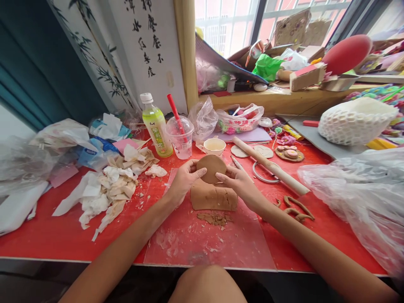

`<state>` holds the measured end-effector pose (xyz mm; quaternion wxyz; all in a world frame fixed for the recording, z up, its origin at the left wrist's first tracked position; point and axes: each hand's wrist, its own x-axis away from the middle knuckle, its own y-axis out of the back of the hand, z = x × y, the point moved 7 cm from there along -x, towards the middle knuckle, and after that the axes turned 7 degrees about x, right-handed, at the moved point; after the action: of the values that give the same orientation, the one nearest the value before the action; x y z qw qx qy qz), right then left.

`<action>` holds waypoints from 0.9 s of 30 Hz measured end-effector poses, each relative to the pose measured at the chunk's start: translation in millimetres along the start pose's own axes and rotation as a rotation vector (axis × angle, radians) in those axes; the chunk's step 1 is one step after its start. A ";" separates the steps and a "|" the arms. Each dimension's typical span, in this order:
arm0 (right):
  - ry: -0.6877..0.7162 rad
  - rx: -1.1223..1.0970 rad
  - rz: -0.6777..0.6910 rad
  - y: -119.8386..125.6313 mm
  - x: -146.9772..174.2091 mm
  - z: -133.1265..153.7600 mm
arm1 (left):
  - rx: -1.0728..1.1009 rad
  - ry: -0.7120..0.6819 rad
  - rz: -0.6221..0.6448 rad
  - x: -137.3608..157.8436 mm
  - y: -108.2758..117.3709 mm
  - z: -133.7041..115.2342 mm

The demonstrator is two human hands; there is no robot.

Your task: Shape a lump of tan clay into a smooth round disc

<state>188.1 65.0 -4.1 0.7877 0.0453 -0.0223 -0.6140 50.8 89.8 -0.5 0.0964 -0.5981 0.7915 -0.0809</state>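
Observation:
Between my two hands I hold up a flat round disc of brown clay (212, 169). My left hand (186, 179) pinches its left edge, thumb on the near face and fingers behind. On the opposite edge, my right hand (238, 181) grips it the same way. Just below the disc a thick block of brown clay (214, 199) lies on a clear plastic sheet (208, 248). Clay crumbs (214, 219) are scattered in front of the block. A small paper cup (214, 146) with pale liquid stands behind the disc.
A rolling pin (271, 166), a ring (266, 173) and curved clay strips (298, 210) lie to the right. Crumpled tissues (110, 189) are heaped at left. A green drink bottle (156, 126) and a plastic cup (180, 139) stand behind. Clear plastic bags (353, 193) cover the right side.

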 end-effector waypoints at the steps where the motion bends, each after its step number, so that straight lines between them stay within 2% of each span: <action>1: 0.010 0.017 -0.007 0.5 0.0 0.3 | -0.001 0.007 0.030 -0.2 -1.7 -0.3; 4: 0.049 0.078 -0.051 5.2 0.7 3.6 | -0.053 0.041 0.077 -0.4 -4.1 0.5; 9: 0.054 0.138 -0.099 10.5 1.4 3.5 | -0.196 0.006 0.004 0.5 -0.4 -2.7; 13: 0.051 0.193 -0.106 13.4 -0.8 2.0 | -0.333 0.031 0.040 1.3 -5.5 -4.5; 17: 0.053 0.232 -0.055 10.7 -1.5 6.3 | -0.267 0.073 0.092 0.9 -8.9 0.0; 22: -0.034 0.095 0.066 -0.2 -0.2 1.9 | -0.149 0.025 0.001 1.9 -2.5 0.7; 27: 0.028 0.225 -0.064 11.6 -2.7 0.4 | -0.310 0.005 0.022 2.1 -3.1 -2.3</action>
<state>198.6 70.4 -2.5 0.7580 0.1429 -0.0785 -0.6316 52.5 86.9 2.3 0.0018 -0.5970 0.8011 0.0420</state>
